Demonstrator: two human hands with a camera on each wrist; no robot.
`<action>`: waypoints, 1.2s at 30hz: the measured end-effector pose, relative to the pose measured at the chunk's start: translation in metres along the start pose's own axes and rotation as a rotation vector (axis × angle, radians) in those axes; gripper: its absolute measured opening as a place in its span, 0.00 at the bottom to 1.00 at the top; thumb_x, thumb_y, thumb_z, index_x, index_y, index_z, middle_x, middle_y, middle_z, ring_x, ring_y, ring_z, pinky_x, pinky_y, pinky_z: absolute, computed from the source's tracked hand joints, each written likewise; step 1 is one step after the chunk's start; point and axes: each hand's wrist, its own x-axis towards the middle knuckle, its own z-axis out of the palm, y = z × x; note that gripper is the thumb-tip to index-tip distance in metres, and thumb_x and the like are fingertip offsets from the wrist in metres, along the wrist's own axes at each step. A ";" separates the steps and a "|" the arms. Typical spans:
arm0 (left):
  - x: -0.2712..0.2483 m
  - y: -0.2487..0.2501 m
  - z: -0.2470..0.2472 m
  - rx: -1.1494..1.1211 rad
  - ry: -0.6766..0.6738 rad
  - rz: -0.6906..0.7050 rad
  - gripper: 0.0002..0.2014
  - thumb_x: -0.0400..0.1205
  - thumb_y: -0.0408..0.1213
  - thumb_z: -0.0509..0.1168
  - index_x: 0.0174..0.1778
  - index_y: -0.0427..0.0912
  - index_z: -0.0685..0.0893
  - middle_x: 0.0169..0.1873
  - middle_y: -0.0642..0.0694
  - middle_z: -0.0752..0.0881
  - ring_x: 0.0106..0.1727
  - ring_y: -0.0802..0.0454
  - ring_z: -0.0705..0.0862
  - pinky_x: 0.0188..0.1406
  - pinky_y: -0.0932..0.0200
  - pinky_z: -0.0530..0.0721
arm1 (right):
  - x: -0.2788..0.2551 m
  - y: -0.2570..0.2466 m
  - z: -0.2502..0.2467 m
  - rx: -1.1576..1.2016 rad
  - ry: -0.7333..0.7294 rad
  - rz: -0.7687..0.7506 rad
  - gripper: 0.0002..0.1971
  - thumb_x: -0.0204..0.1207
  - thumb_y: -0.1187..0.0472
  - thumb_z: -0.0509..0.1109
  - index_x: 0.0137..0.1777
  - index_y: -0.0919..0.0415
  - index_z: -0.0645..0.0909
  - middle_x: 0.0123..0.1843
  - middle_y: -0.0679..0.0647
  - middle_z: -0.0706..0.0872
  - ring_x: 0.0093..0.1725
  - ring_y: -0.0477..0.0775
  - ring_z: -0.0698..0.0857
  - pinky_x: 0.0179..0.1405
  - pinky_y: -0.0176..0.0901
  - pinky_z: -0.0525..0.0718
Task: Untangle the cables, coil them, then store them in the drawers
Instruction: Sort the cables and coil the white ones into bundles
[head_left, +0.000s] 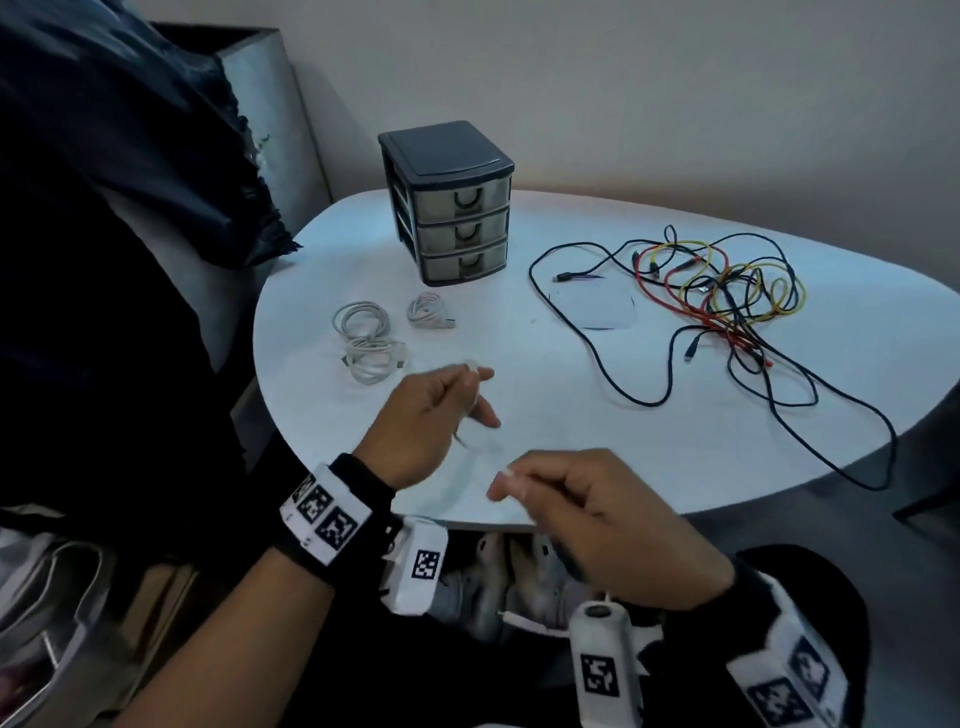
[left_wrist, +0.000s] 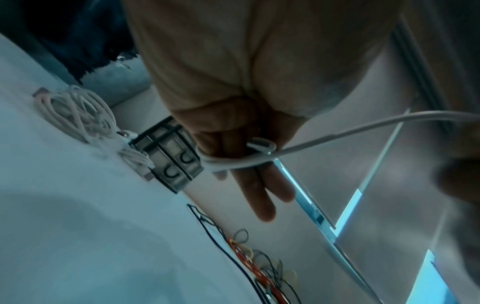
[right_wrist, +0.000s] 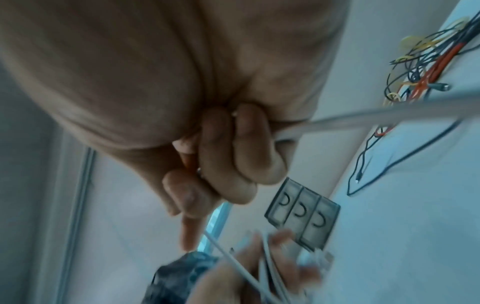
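Observation:
A white cable (left_wrist: 337, 134) is wound in loops round the fingers of my left hand (head_left: 480, 395), which pinches its end above the white table (head_left: 571, 364). The free length runs to my right hand (head_left: 519, 486), whose curled fingers (right_wrist: 244, 148) grip it near the table's front edge. Three coiled white cables (head_left: 363, 332) lie left of centre, in front of the dark three-drawer unit (head_left: 457, 228); all its drawers are closed. A tangle of black, red and yellow cables (head_left: 727, 291) sprawls on the right side.
A dark cloth (head_left: 130, 182) hangs over a chair at the left. One black cable (head_left: 857, 467) from the tangle droops over the table's right edge. Shoes (head_left: 493, 582) show under the front edge. A wall stands close behind the table.

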 end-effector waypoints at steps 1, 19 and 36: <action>-0.006 -0.001 0.002 0.041 -0.081 -0.018 0.22 0.91 0.41 0.55 0.43 0.34 0.90 0.38 0.58 0.91 0.44 0.73 0.83 0.45 0.66 0.74 | 0.001 -0.001 -0.009 0.023 0.072 -0.010 0.11 0.86 0.60 0.64 0.46 0.57 0.88 0.23 0.42 0.72 0.24 0.40 0.68 0.26 0.31 0.65; -0.001 0.022 -0.001 -0.719 -0.024 0.016 0.13 0.86 0.41 0.61 0.52 0.36 0.87 0.26 0.47 0.78 0.32 0.49 0.87 0.65 0.55 0.82 | 0.021 0.057 0.031 -0.037 -0.014 0.077 0.11 0.85 0.57 0.66 0.45 0.59 0.88 0.33 0.39 0.87 0.35 0.38 0.82 0.40 0.36 0.79; -0.017 0.029 0.020 -0.750 -0.305 -0.144 0.21 0.85 0.46 0.56 0.35 0.36 0.84 0.17 0.51 0.60 0.17 0.52 0.67 0.39 0.57 0.80 | 0.040 0.028 0.001 0.477 0.381 0.082 0.14 0.87 0.65 0.60 0.44 0.68 0.84 0.34 0.58 0.86 0.31 0.56 0.85 0.38 0.49 0.87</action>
